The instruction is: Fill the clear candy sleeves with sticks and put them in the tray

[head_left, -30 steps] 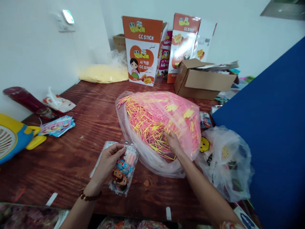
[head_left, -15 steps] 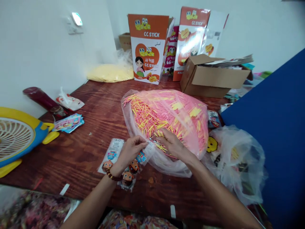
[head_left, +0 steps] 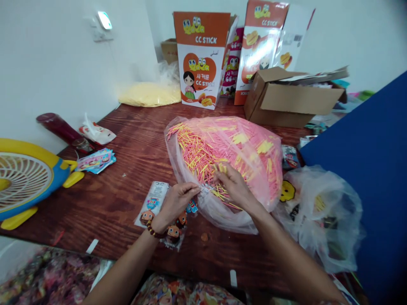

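Observation:
A big clear plastic bag (head_left: 178, 163) lies open on the table, heaped with thin pink and yellow sticks (head_left: 199, 154). At its near edge, my left hand (head_left: 178, 201) pinches a small printed packet (head_left: 191, 206), largely hidden behind the fingers. My right hand (head_left: 234, 184), over the bag's mouth, is closed on a small bunch of sticks (head_left: 221, 167) whose yellow ends show above the fingers. Beside my left wrist lies a flat packet (head_left: 152, 203) with a cartoon face. More such packets (head_left: 173, 233) lie partly under that wrist.
Printed cartons (head_left: 200, 59) and an open brown box (head_left: 295, 99) stand at the back. A yellow and blue fan (head_left: 32, 178), a dark red bottle (head_left: 60, 127) and a stack of cards or sachets (head_left: 98, 161) are at left. A filled clear bag (head_left: 324, 216) sits at right near a blue panel (head_left: 359, 152).
My right hand has closed on the sticks and lifted them slightly, with the yellow ends now upright. My left hand keeps its pinch on the packet. The whole view has shifted slightly.

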The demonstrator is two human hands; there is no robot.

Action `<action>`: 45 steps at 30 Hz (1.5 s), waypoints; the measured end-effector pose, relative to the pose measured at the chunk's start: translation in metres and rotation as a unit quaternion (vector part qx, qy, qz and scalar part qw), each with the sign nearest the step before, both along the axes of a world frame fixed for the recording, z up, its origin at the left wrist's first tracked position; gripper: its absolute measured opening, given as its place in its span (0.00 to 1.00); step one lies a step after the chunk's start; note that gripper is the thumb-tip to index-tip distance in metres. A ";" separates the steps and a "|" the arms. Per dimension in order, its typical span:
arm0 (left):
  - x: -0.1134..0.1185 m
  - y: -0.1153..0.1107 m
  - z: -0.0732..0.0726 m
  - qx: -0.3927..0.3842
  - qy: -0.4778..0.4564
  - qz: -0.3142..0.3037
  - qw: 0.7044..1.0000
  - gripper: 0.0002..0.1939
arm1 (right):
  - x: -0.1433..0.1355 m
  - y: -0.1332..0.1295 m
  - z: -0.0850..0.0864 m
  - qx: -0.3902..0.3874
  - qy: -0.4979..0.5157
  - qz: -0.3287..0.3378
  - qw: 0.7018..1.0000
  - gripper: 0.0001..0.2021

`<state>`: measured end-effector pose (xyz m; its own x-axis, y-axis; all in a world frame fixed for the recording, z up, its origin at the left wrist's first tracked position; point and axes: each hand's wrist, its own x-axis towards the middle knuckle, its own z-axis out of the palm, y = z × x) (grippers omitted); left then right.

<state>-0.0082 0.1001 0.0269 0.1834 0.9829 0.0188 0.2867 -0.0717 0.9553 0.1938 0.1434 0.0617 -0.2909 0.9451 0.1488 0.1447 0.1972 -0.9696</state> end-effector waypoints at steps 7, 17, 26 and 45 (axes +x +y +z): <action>0.011 -0.001 0.002 0.004 -0.068 -0.011 0.998 0.16 | -0.026 -0.012 0.019 -0.025 0.344 -0.097 0.934 0.05; 0.016 0.001 0.005 -0.014 -0.117 0.001 0.993 0.16 | -0.039 -0.018 0.000 -0.021 0.312 -0.104 0.944 0.06; 0.020 0.003 0.009 -0.001 -0.093 0.011 0.996 0.14 | -0.036 -0.025 0.005 -0.028 0.208 -0.087 0.974 0.06; 0.032 0.018 0.000 0.002 -0.201 0.037 0.979 0.11 | 0.015 -0.016 0.010 0.068 -0.105 0.079 0.989 0.24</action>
